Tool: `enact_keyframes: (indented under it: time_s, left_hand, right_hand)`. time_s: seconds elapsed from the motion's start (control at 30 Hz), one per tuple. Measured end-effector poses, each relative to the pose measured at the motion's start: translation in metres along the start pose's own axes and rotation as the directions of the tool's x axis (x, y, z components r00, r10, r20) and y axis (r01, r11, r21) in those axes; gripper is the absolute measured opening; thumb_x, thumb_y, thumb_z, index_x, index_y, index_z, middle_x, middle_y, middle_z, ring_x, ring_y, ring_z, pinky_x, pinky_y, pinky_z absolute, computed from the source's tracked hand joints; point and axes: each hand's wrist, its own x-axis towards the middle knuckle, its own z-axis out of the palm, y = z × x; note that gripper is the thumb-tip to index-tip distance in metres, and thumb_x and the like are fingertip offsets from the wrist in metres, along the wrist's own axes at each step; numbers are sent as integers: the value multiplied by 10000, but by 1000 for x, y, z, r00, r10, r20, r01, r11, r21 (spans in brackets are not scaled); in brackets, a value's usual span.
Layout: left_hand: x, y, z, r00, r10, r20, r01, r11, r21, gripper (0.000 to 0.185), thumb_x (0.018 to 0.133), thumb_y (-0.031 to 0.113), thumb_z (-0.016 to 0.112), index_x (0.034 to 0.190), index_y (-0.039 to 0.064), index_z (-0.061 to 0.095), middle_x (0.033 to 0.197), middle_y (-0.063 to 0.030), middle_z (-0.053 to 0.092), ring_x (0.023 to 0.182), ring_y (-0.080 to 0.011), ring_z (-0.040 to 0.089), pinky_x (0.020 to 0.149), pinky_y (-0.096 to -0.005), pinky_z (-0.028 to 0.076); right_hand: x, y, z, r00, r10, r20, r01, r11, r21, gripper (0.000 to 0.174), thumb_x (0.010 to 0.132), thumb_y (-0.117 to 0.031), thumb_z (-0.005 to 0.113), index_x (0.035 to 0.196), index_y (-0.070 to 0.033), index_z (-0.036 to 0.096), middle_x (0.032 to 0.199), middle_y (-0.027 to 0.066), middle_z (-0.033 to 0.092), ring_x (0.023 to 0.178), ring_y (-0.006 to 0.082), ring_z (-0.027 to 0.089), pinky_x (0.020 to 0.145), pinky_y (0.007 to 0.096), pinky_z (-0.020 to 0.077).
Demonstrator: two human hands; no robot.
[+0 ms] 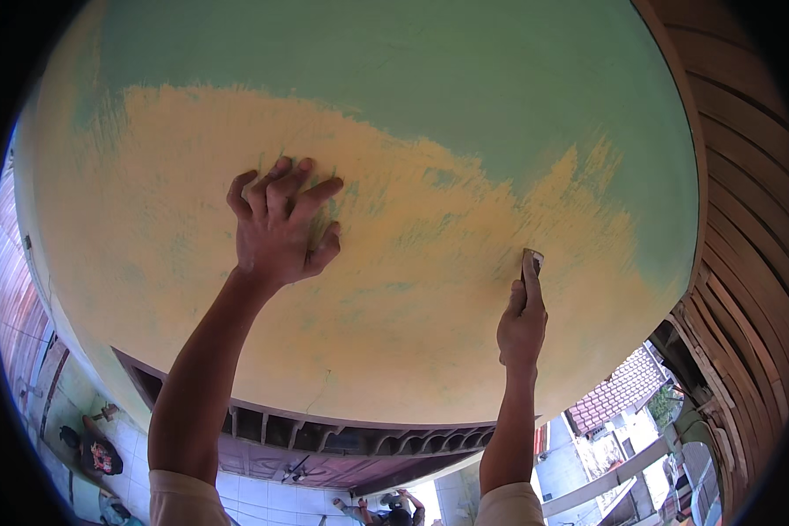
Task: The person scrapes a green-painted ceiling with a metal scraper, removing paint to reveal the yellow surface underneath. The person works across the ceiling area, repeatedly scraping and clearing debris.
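A wall (394, 315) fills the view before me, green paint (394, 52) at the top and patchy yellow-beige with green streaks lower down. My left hand (279, 220) rests against the yellow-beige area with bent, spread fingers and holds nothing. Further right, my right hand (525, 322) grips a small flat hand tool (534, 256), the index finger laid along it. Its far end is at the wall's surface, below the ragged border with the green. Fingers hide most of the tool, so I cannot tell whether it is a scraper or a brush.
Wooden boards (736, 144) line the right side. Below are a dark slatted vent opening (355, 439), a carved wooden door (263, 460) and a white tiled floor (256, 493). People are at lower left (98, 454) and bottom centre (394, 509). A tiled roof (621, 384) shows outside.
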Motion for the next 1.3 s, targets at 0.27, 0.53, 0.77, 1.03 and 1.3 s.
enact_keyframes:
  time_s: [0.27, 0.53, 0.77, 1.03, 1.3]
  left_hand:
    - [-2, -5, -3, 1000, 10, -7, -10, 1000, 20, 478, 899, 466, 642, 1356, 328, 620, 1432, -20, 487, 1380, -254, 443, 1141, -588, 319]
    - [11, 4, 10, 999, 46, -17, -47, 999, -26, 536, 877, 450, 658, 1383, 285, 594, 1440, -68, 453, 1392, -304, 396, 1160, -602, 290]
    - [6, -4, 3, 998, 66, 2, -66, 998, -14, 520, 897, 460, 637, 1383, 281, 592, 1416, -66, 487, 1376, -303, 429, 1156, -602, 294]
    - [1, -2, -2, 1000, -6, -30, 5, 999, -34, 480, 868, 450, 680, 1328, 319, 636, 1410, -18, 513, 1385, -244, 445, 1160, -599, 313]
    - [4, 9, 5, 999, -25, -31, 22, 994, -103, 488, 852, 430, 701, 1326, 335, 632, 1411, -12, 510, 1379, -243, 447, 1158, -598, 307]
  right_hand:
    - [-9, -27, -1, 992, 71, 106, -74, 997, 24, 446, 1153, -234, 481, 1595, -209, 531, 1341, 176, 743, 1159, 389, 743, 931, 501, 595]
    - [-9, 41, 35, 872, -414, -262, 435, 900, 26, 442, 1159, -223, 461, 1596, -200, 525, 1202, 229, 776, 1048, 385, 781, 850, 462, 625]
    - [-29, 21, 47, 974, -184, -134, 194, 979, 64, 438, 1148, -203, 482, 1580, -209, 549, 1134, 220, 790, 1003, 386, 788, 828, 467, 630]
    - [-13, 1, 28, 967, -223, -126, 246, 946, 212, 448, 1153, -173, 482, 1593, -109, 527, 1315, 228, 744, 1151, 338, 756, 967, 403, 573]
    - [-38, 17, 38, 980, -179, -82, 188, 975, 115, 432, 1160, -179, 473, 1584, -142, 548, 1089, 180, 789, 841, 234, 756, 809, 334, 570]
